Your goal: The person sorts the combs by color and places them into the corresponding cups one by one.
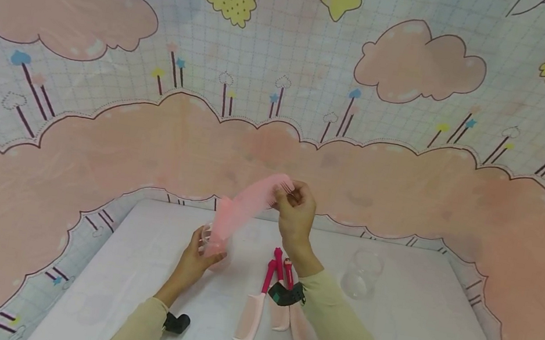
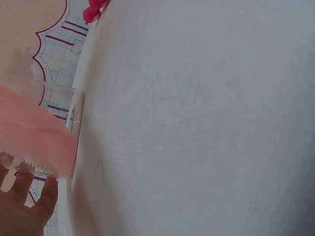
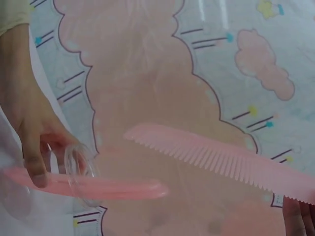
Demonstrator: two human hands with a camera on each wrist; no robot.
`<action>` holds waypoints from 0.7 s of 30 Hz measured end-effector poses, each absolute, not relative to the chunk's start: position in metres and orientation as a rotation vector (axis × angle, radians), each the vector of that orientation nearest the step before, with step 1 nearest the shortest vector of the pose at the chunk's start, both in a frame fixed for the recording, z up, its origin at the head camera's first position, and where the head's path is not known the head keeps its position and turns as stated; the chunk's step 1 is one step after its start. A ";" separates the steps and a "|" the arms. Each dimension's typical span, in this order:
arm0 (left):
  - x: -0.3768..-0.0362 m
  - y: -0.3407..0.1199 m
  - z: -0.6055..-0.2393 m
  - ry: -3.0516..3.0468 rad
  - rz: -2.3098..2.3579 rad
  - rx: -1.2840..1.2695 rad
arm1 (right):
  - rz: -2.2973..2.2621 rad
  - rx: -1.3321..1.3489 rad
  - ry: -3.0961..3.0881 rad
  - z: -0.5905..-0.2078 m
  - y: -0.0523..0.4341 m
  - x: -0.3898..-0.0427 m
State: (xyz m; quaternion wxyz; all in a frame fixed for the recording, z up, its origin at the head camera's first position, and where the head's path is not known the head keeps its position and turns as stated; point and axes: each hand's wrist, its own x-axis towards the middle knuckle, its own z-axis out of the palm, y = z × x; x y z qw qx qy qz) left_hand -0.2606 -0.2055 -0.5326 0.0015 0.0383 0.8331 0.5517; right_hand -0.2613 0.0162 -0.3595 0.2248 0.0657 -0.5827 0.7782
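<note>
My left hand (image 1: pixel 191 266) grips a clear plastic cup (image 2: pixel 76 113) above the left side of the table, fingers and thumb around its wall. A pink comb (image 3: pixel 128 188) stands inside the cup and sticks out past its rim. My right hand (image 1: pixel 296 220) is up to the right of the cup and pinches another pink comb (image 3: pixel 206 152) by one end. This second comb slants down to the left, its far end close over the cup and overlapping the first comb in the head view. Its teeth face down in the right wrist view.
Three pale pink combs (image 1: pixel 249 316) with dark pink handles lie fanned on the white table (image 1: pixel 417 333), partly under my right forearm. Another clear cup (image 1: pixel 359 280) stands to the right. A patterned cloth (image 1: pixel 254 149) hangs behind the table.
</note>
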 end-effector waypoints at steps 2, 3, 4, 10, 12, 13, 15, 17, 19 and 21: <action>-0.261 -0.205 -0.533 2.615 1.735 0.126 | 2.134 0.173 -1.608 -0.361 0.013 -0.264; -0.261 -0.205 -0.533 2.615 1.735 0.123 | 2.131 0.172 -1.607 -0.362 0.011 -0.265; -0.261 -0.205 -0.533 2.618 1.731 0.127 | 2.129 0.170 -1.609 -0.363 0.009 -0.266; -0.260 -0.205 -0.533 2.624 1.721 0.134 | 2.036 0.195 -1.680 -0.371 0.001 -0.273; -0.260 -0.205 -0.533 2.624 1.724 0.134 | 2.008 0.189 -1.702 -0.374 -0.002 -0.274; -0.260 -0.205 -0.533 2.626 1.725 0.137 | 1.996 0.182 -1.708 -0.371 -0.004 -0.272; -0.260 -0.205 -0.533 2.627 1.727 0.137 | 1.975 0.179 -1.718 -0.374 -0.007 -0.274; -0.260 -0.205 -0.533 2.629 1.730 0.140 | 1.939 0.176 -1.728 -0.377 -0.009 -0.276; -0.260 -0.205 -0.533 2.631 1.734 0.141 | 1.888 0.179 -1.750 -0.380 -0.012 -0.278; -0.260 -0.205 -0.533 2.627 1.738 0.133 | 1.833 0.180 -1.770 -0.387 -0.015 -0.283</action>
